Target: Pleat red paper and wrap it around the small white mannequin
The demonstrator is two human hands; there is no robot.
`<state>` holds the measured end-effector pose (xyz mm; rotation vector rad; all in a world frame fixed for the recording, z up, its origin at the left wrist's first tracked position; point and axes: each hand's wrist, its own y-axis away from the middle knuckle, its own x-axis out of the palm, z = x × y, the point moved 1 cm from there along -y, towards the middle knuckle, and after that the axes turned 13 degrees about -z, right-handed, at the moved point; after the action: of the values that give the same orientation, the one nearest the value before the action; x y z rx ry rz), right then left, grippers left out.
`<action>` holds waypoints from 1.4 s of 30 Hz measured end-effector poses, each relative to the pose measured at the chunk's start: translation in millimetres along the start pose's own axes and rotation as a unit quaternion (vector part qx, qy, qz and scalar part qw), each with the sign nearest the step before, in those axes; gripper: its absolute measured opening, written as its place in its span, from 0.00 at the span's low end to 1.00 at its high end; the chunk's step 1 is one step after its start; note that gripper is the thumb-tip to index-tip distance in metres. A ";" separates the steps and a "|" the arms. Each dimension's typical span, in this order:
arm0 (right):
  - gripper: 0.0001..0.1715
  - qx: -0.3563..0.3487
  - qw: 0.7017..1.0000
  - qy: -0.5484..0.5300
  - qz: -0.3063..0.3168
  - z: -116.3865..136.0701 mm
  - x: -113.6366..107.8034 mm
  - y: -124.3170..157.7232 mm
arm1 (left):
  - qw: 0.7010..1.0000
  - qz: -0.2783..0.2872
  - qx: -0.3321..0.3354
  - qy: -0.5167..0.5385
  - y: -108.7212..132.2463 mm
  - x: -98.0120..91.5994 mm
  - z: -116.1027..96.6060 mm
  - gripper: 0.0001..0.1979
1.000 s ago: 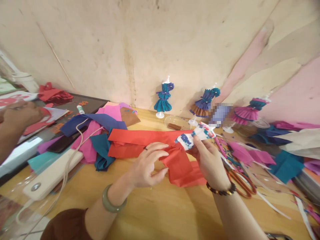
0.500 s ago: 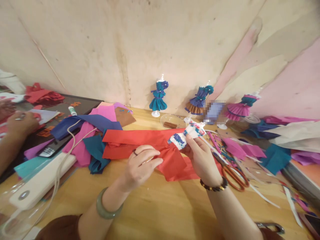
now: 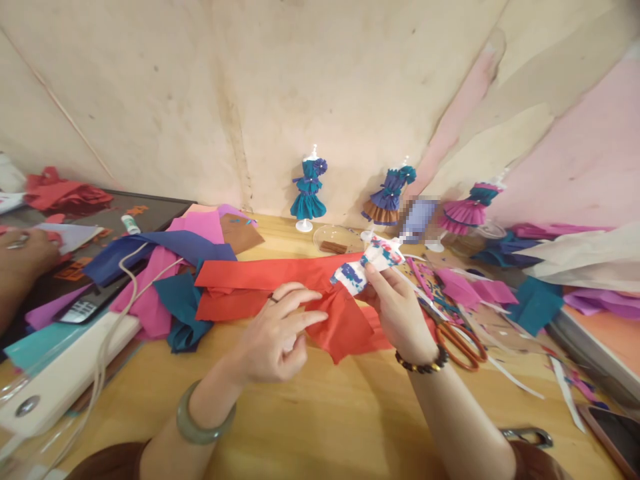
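Observation:
My right hand point(image 3: 395, 300) grips a miniature dress form point(image 3: 353, 275), tilted, its white body patched with blue and red. Its lower end points left, over the red fabric point(image 3: 270, 272). My left hand point(image 3: 280, 330) hovers at the front of that fabric with index and middle fingers stretched out toward the dress form. The thumb is bent in, and nothing shows in this hand. Red strips lie crumpled and overlapping beneath both hands. Whether my left fingertips touch the fabric I cannot tell.
Three small dressed mannequins point(image 3: 308, 190) stand along the wall. Orange-handled scissors point(image 3: 463, 347) lie by my right wrist, near fabric scraps point(image 3: 453, 287). On the left are coloured cloths point(image 3: 160, 253), a white power strip point(image 3: 70, 373) with a cord, and another person's hand point(image 3: 20, 257).
My left hand has turned and its fingers have straightened out, with the thumb now lower. My right hand keeps its hold on the dress form. The whole view has shifted slightly.

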<state>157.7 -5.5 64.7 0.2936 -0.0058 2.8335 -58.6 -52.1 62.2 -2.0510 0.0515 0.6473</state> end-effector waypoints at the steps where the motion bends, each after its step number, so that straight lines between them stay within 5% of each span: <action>1: 0.23 -0.007 1.000 0.008 0.002 -0.1 -0.2 0.1 | 0.999 0.003 -0.025 0.034 -0.9 -2.1 -0.9 0.20; 5: 0.24 -0.013 0.998 0.030 0.048 0.8 2.7 6.5 | 0.963 -0.050 -0.209 0.160 -0.7 -5.2 4.8 0.18; 9: 0.23 -0.010 0.993 0.034 0.115 4.3 10.7 19.2 | 0.898 -0.049 -0.367 0.240 1.9 1.9 12.0 0.29; 15: 0.24 -0.047 0.987 0.068 0.140 3.7 21.1 28.2 | 0.884 0.006 -0.377 0.276 2.2 9.4 9.3 0.33; 26: 0.27 -0.106 0.973 0.123 0.166 -6.8 19.8 28.3 | 0.833 -0.015 -0.447 0.326 3.7 13.7 10.6 0.34; 34: 0.23 -0.017 0.923 0.176 0.343 -11.8 12.8 25.2 | 0.805 -0.063 -0.467 0.360 -0.3 1.4 24.6 0.33; 42: 0.13 -0.072 0.919 0.235 0.309 -4.2 13.5 30.6 | 0.798 -0.078 -0.473 0.365 0.9 2.1 27.3 0.36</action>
<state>135.5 -30.8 64.0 -0.5219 -0.2471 3.4195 -68.6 -30.1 49.4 -3.1268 -0.0016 -0.3829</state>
